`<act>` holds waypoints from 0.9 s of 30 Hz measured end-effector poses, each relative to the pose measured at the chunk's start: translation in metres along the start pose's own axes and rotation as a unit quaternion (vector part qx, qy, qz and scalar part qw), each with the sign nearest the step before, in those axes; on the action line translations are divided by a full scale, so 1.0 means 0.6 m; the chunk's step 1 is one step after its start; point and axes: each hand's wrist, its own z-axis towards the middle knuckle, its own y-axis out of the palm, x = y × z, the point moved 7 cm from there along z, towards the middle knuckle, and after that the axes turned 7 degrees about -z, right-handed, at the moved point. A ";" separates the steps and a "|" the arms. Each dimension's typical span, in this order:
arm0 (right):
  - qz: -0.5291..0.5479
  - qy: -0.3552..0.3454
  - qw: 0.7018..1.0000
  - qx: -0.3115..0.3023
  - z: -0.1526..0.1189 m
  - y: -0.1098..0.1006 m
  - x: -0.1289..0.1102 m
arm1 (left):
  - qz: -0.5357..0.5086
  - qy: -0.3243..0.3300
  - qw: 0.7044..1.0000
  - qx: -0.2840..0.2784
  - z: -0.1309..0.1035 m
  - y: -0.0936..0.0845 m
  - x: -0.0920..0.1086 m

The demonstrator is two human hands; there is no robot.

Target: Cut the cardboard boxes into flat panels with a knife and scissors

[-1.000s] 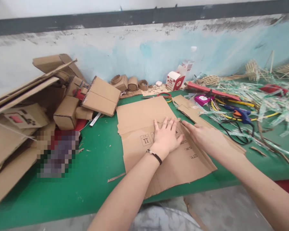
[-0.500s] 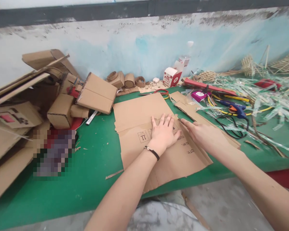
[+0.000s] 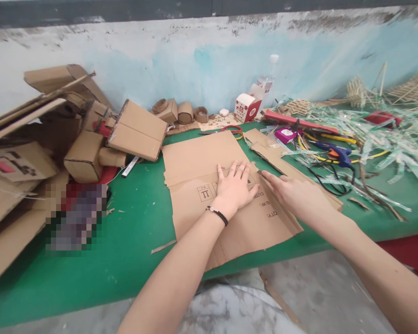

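Note:
A flat sheet of brown cardboard [image 3: 205, 153] with printed box markings lies on the green table. My left hand [image 3: 233, 188] presses flat on its middle, fingers spread. Along the sheet's right edge, my right hand [image 3: 289, 192] is closed around a thin dark tool, apparently a utility knife [image 3: 260, 173]. Only its front tip shows; the rest is hidden in my fingers. Beyond the right hand, folded cardboard strips [image 3: 282, 160] lie close to the sheet. Red-handled scissors [image 3: 231, 129] rest behind the sheet's far edge.
Cardboard boxes and pieces [image 3: 139, 130] are heaped at the left, near a white marker [image 3: 130, 166]. A blue glue gun [image 3: 343, 157], a purple tape measure [image 3: 284, 135] and tangled clear tape strips [image 3: 397, 144] lie at the right. A bottle [image 3: 267, 81] stands by the wall.
The whole view has shifted slightly, so things appear a little higher and further left. Both hands keep nearly the same places on the cardboard.

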 end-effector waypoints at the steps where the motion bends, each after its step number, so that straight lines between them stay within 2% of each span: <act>1: 0.000 0.001 1.000 -0.001 0.000 0.001 0.000 | 0.001 0.000 1.000 0.000 0.000 0.000 0.000; 18: 0.009 0.001 1.000 -0.019 -0.015 0.035 0.004 | -0.001 -0.006 1.000 -0.012 -0.001 -0.003 0.001; 27: -0.019 -0.014 1.000 -0.003 -0.024 0.022 0.001 | -0.004 -0.005 1.000 -0.005 0.001 -0.002 0.001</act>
